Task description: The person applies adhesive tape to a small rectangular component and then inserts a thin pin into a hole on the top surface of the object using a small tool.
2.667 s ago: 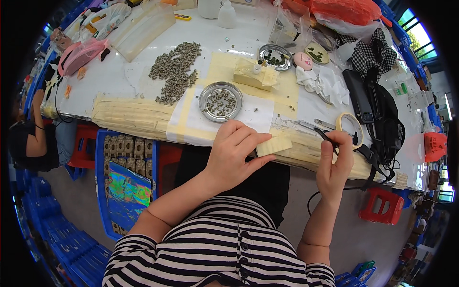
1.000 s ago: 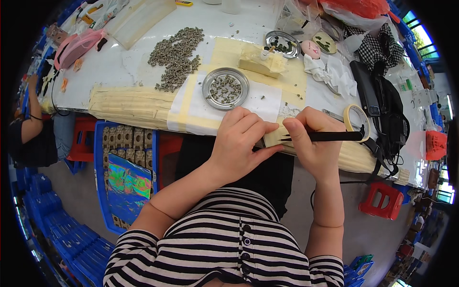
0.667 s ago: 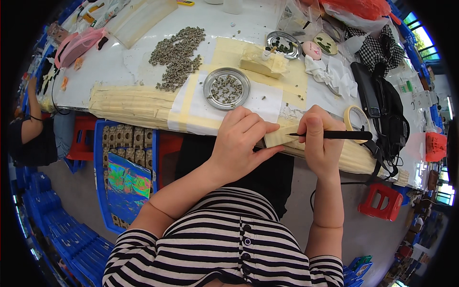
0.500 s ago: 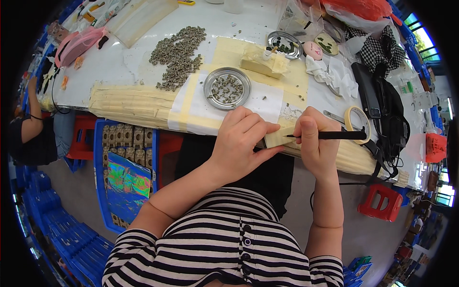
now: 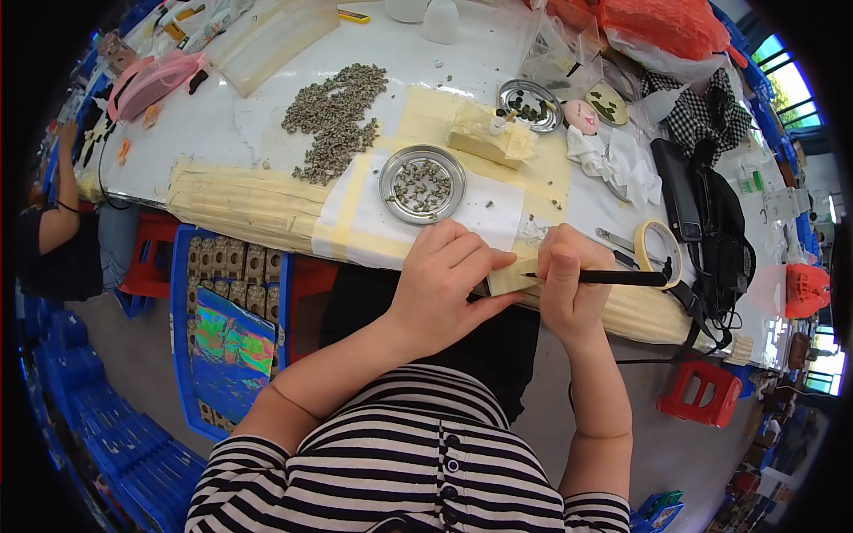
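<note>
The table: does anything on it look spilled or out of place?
Possibly: a grey heap lies loose on the table, unlike the bits in the dish. A few strays lie right of the dish, perhaps dropped.

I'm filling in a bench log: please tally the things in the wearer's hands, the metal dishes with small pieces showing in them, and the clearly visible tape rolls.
Pale block, in left hand: 1
Slim black tool, in right hand: 1
Metal dishes: 2
Tape roll: 1
Total: 5
</note>
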### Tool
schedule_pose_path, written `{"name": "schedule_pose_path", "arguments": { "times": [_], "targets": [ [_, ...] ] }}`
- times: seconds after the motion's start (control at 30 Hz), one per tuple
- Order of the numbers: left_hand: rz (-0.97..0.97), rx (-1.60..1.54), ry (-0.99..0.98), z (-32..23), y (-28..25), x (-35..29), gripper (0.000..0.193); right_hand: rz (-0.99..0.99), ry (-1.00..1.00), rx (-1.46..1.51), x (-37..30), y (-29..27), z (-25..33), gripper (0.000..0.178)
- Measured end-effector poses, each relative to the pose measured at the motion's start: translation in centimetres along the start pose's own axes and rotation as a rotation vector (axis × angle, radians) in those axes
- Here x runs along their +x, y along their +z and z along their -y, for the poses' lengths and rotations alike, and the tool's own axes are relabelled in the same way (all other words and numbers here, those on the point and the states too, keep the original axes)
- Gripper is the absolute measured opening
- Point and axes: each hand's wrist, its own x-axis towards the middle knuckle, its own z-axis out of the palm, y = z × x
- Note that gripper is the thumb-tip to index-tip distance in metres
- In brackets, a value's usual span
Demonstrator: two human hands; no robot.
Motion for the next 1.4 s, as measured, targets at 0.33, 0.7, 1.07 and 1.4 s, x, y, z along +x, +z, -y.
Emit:
{"name": "schedule_pose_path", "arguments": {
  "times": [0.33, 0.7, 1.07, 1.4],
  "targets": [
    [-0.013, 0.003, 0.012, 0.1, 0.1, 0.1, 0.037, 0.073, 0.013, -0.043, 0.7, 0.0, 1.0, 0.048],
    [-0.009, 0.007, 0.016, 0.0, 0.1, 0.1, 0.034, 0.073, 0.158, 0.062, 0.6, -0.1, 1.3, 0.047],
    [-0.019, 0.021, 0.023, 0.2, 0.1, 0.0, 0.034, 0.246, -0.122, -0.21, 0.7, -0.1, 1.0, 0.035],
    [-0.025, 0.019, 0.031, 0.3, 0.1, -0.1, 0.032, 0.177, 0.029, -0.131, 0.7, -0.5, 1.3, 0.041]
  ]
}}
